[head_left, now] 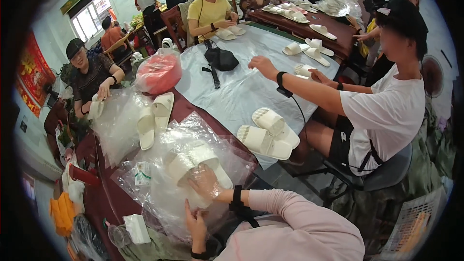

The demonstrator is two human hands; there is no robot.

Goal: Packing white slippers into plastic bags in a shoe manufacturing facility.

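Note:
A pair of cream slippers (213, 160) lies in front of me, partly covered by clear plastic. My right hand (205, 183) reaches into a clear plastic bag (162, 183), its fingers closed over the near slipper. The film blurs its fingertips. Closer to me, my left hand (195, 223) is at the bag's mouth, thumb raised and fingers curled against the film. More flat bags lie stacked under the slippers. Just beyond them, another cream pair (146, 126) rests on the plastic.
A small white packet (142, 174) is left of the slippers. Cream slippers (265, 140) stand on the covered table (203, 101) ahead, near a black pouch (221, 58). A red bundle (159, 72) sits beyond. Co-workers sit right, left and across; the right one's arm (309, 87) extends over the table.

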